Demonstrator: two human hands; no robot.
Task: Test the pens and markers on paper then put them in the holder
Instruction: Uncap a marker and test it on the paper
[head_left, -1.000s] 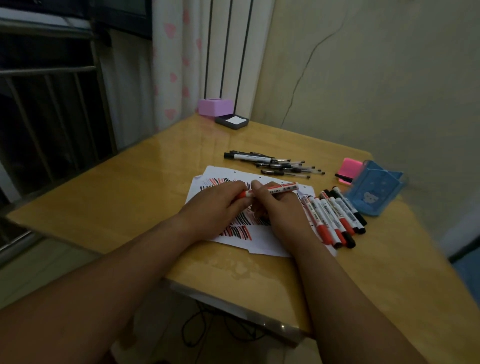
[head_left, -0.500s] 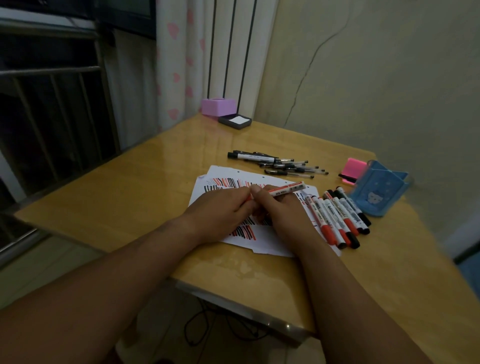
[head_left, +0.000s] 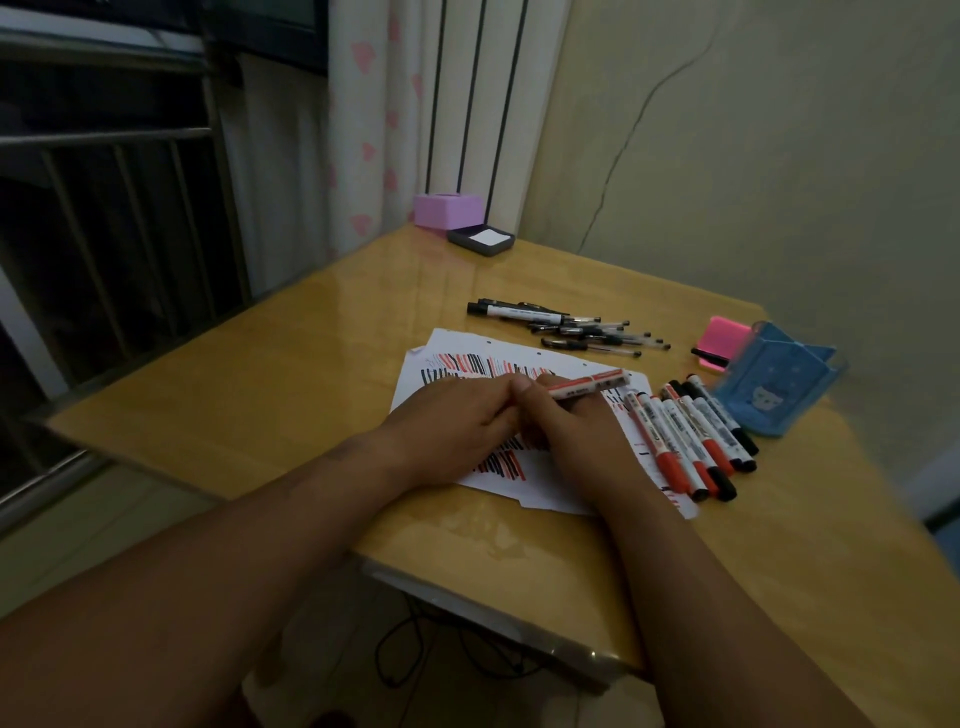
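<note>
Both hands have drawn together since a second ago: the red end of the marker that showed between them then is now covered by fingers, and the marker's far end has tipped up a little.

From the head camera, the left hand (head_left: 452, 431) and the right hand (head_left: 571, 431) touch each other over the middle of the paper (head_left: 447, 348), which lies on the table (head_left: 260, 389) and is covered in red and black strokes. The right hand's fingers are curled round the white barrel of the marker (head_left: 589, 384), which is held just above the paper and slants up to the right. The left hand's fingers are bent and close on the marker's left end.

A row of markers (head_left: 691, 441) lies side by side at the paper's right edge. Beyond the paper's far edge is a loose pile of pens (head_left: 571, 327). Right of the paper, past the row, is the blue holder (head_left: 774, 384), with a pink block (head_left: 722, 340) just behind it. Well beyond the paper, at the table's far corner, are a purple box (head_left: 447, 210) and a dark tray (head_left: 480, 240).
</note>
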